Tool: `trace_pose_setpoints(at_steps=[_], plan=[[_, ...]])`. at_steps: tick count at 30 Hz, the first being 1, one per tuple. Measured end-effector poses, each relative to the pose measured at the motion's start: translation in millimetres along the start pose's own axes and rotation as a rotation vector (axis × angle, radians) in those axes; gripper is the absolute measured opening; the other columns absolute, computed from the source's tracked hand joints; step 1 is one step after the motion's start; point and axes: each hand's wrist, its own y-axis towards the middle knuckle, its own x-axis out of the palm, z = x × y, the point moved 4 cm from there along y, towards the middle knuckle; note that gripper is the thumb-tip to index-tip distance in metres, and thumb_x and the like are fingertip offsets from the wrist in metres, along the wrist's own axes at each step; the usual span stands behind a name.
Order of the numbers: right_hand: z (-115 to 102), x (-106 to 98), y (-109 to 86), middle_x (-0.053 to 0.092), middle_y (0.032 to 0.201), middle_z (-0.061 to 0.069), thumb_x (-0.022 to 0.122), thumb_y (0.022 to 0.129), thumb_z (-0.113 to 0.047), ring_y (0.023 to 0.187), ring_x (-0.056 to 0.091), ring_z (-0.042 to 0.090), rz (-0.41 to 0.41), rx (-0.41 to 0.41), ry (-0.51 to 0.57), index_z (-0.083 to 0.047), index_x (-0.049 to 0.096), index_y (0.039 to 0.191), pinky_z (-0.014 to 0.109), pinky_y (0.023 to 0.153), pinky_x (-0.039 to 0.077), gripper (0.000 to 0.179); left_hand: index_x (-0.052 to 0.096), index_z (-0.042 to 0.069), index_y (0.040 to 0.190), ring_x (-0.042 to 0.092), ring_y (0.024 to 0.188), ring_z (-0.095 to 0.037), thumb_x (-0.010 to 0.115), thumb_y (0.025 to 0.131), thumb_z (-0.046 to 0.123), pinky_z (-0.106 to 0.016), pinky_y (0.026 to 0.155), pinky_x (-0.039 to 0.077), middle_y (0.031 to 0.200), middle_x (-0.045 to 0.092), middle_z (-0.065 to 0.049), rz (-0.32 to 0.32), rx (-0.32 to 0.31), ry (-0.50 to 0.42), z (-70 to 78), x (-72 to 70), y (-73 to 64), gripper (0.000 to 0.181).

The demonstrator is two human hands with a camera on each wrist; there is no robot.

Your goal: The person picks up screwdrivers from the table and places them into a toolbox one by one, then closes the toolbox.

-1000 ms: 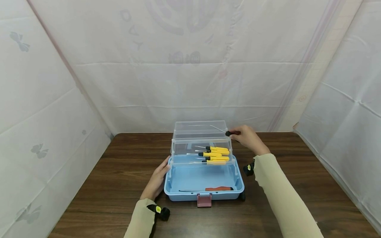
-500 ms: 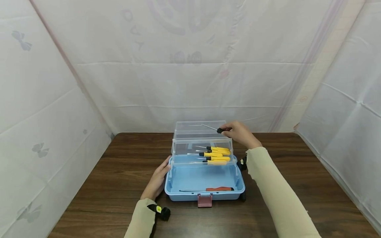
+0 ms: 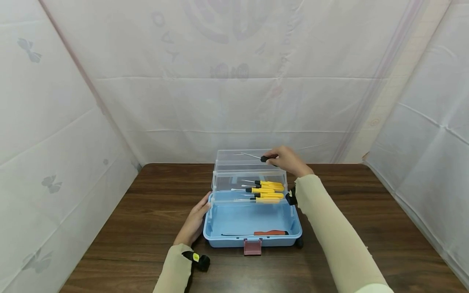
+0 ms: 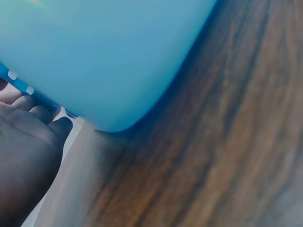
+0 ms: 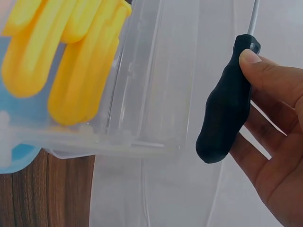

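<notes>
I see right fingers [image 5: 270, 77] pinching the black screwdriver [image 5: 226, 104] — left fingers [image 3: 202, 202], nearly straight, touch the blue toolbox [image 3: 228, 243], probably steadying it.

We count two hands [image 3: 192, 224], two light sleeves [image 3: 329, 228], two black wrist cameras [image 3: 202, 263], one blue box [image 3: 253, 217] with one pink latch [image 3: 253, 247], at least five yellow-handled screwdrivers [image 3: 270, 195], one red-handled screwdriver [image 3: 270, 233], one black-handled screwdriver [image 5: 225, 104] and one wooden counter [image 3: 157, 207].
</notes>
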Motion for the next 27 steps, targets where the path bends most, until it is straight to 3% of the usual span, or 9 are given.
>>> trace_pose_setpoints(at_steps=[9, 27], plan=[[1.3, 4.8, 12.0, 0.068, 0.114, 0.015, 0.062, 0.093, -0.008, 0.098, 0.064, 0.026, -0.006, -0.010, 0.008, -0.001, 0.067, 0.119, 0.043, 0.089, 0.054, 0.028, 0.022, 0.014, 0.154, 0.011, 0.149, -0.029, 0.043, 0.102, 0.034, -0.052, 0.119, 0.014, 0.161, 0.016, -0.008, 0.022, -0.010, 0.008, -2.4, -0.3, 0.9, 0.059], [9.0, 21.4, 19.7, 0.065, 0.117, 0.018, 0.059, 0.093, -0.003, 0.101, 0.064, 0.030, -0.014, 0.008, 0.067, 0.000, 0.066, 0.120, 0.041, 0.088, 0.054, 0.028, 0.022, 0.013, 0.154, 0.010, 0.149, -0.030, 0.041, 0.103, 0.028, -0.052, 0.119, 0.013, 0.162, 0.015, -0.010, 0.027, -0.032, 0.017, -2.2, -2.4, -0.2, 0.057]])
